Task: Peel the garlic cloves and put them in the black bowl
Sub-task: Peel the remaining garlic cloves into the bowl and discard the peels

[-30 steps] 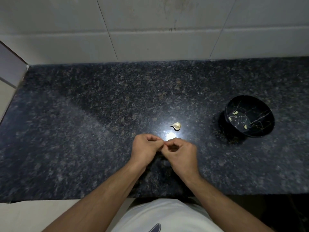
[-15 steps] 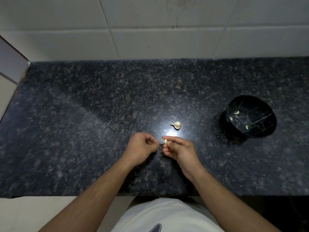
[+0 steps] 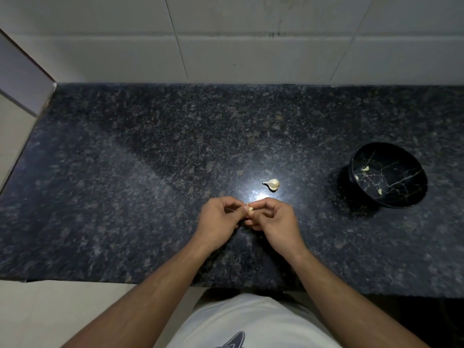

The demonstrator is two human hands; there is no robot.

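Clove [image 3: 250, 210]: pinched between your two hands just above the tabletop [image 3: 125, 197], kept low, likely so skin falls there.
Right hand [image 3: 273, 221]: fingers curled round the clove, steadying it.
Left hand [image 3: 218, 222]: fingertips nipped at the clove's end, seemingly picking at the skin.
Garlic piece [image 3: 272, 184]: lying just beyond your hands, unpeeled by the look of it, within easy reach.
Bowl [image 3: 391, 197]: well to the right, three pale cloves inside; task seems part done.
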